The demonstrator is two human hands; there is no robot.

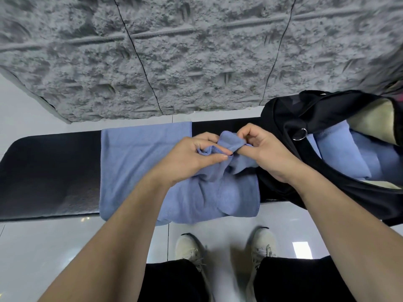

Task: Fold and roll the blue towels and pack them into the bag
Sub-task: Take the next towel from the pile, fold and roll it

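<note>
Both hands — left hand (192,158), right hand (261,149) — pinch blue towel (139,162)

You stand at a long black padded bench (50,171) that runs left to right across a glossy pale tiled floor (43,247). Beyond the bench rises a rough grey stone-textured wall (174,51), split by thin dark vertical seams. Bright light patches reflect off the floor tiles near your feet
</note>
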